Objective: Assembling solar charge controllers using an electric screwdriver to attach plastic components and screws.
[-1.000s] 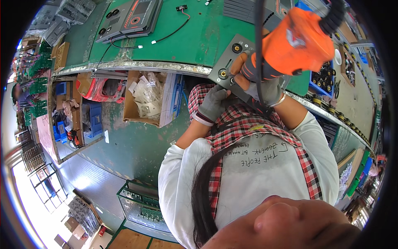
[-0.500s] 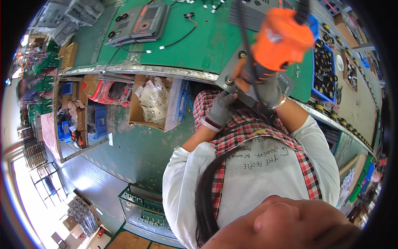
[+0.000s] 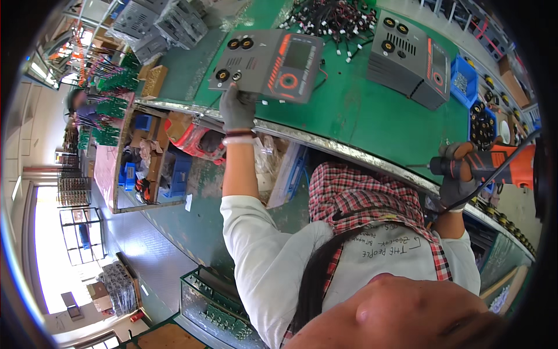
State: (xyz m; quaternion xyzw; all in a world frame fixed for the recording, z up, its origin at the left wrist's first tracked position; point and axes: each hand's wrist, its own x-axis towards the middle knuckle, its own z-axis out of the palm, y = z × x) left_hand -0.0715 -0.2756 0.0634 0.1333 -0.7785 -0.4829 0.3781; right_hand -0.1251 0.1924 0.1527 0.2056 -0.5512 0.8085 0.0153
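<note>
My left hand [image 3: 237,110], in a grey glove, is stretched out to the far left. Its fingers close on the near edge of a grey front panel [image 3: 261,61], with a dark screen, an orange dial ring and black round terminals. The panel lies over the green bench; what is directly under it is mostly hidden. My right hand [image 3: 459,177], gloved with some fingertips bare, is wrapped round an orange and black electric screwdriver [image 3: 494,163]. The tool lies sideways above the bench's front edge, its thin bit pointing left.
A stack of grey panels [image 3: 401,70] stands on the green bench [image 3: 343,116]. Behind lies a heap of wires with white connectors [image 3: 337,23]. Blue bins [image 3: 464,81] with small parts are at the right. Bagged grey parts [image 3: 180,26] sit far left. A black cord hangs beside the screwdriver.
My hands have parted: the left has gone far left with a grey panel, the right has drawn back right with the screwdriver, now lying sideways. The view has shifted, showing the right stack and wire heap.
</note>
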